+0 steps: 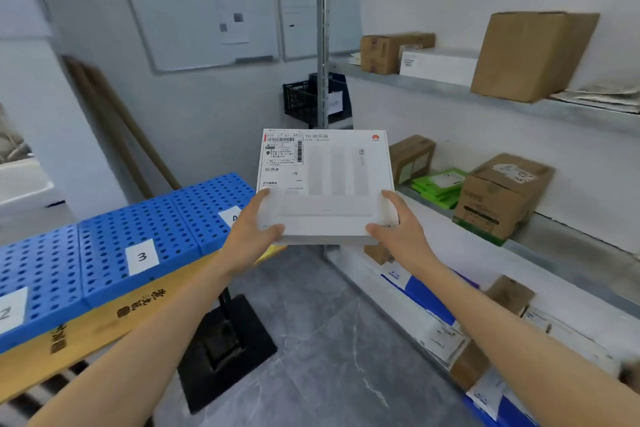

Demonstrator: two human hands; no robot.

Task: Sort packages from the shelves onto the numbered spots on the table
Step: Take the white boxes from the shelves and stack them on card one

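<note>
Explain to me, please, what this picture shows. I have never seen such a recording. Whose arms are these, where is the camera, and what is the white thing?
There is no machine here. The camera sits on a person's head and looks forward and down, so you see that person's own two bare arms. The left hand and the right hand hold a flat white box by its near corners, up in the air. It carries a shipping label with barcodes. On the left is a table topped with blue perforated panels, bearing paper cards numbered 2 and 3; a further card is partly hidden. On the right, metal shelves hold cardboard boxes and green packets.
</note>
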